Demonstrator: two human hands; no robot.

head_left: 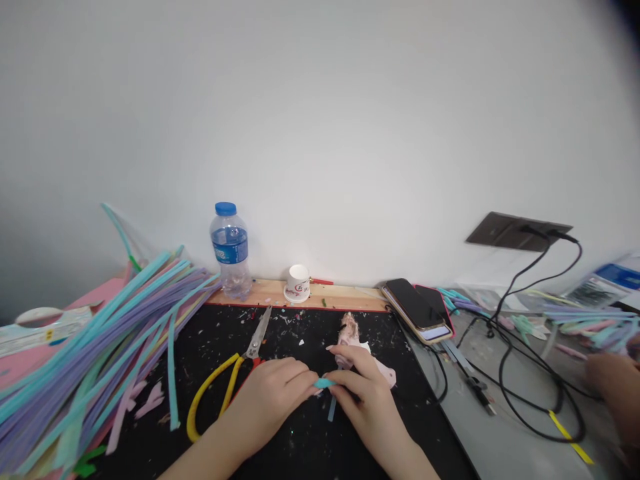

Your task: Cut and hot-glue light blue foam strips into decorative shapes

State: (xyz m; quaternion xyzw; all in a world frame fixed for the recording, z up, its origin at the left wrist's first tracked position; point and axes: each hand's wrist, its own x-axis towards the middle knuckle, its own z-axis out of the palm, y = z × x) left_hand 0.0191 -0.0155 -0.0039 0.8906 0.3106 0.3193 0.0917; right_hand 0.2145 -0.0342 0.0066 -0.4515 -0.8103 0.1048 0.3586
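Observation:
My left hand [283, 393] and my right hand [367, 387] meet over the black mat [280, 460], both with fingers pinched. Between their fingertips is a short turquoise pipe cleaner piece [324, 383]; most of it is hidden. Just behind my right hand lies a pale pink tool [349, 328] that looks like a hot glue gun, partly covered by the fingers. A translucent stick [331, 408] shows below my fingers. Beside my left hand rest yellow-handled scissors [231, 377], blades pointing away from me.
A heap of pastel pipe cleaners [115, 340] fills the left side. Along the wall stand a water bottle [230, 250] and a paper cup [299, 283]. Phones [415, 303] and black cables [505, 340] lie to the right. Another person's hand [610, 380] is at the far right.

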